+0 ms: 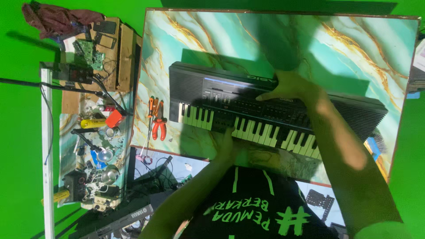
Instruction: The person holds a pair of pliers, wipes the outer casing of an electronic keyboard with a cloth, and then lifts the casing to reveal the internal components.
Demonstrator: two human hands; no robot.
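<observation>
A black electronic keyboard (230, 95) with white and black keys lies aslant on a green marble-patterned table (354, 48). My right hand (290, 86) rests flat on its top panel near the middle, fingers spread toward the left. My left hand (228, 144) is at the keyboard's front edge, fingers curled against the keys and the underside; whether it grips the edge I cannot tell. My dark printed shirt (256, 203) fills the lower middle of the view.
Orange-handled pliers (159, 126) and screwdrivers (152, 108) lie on the table left of the keyboard. A cluttered side bench (90, 132) at the left holds circuit boards, a yellow cylinder and small tools. A dark red cloth (53, 17) lies at top left. A second keyboard (124, 219) sits on the floor.
</observation>
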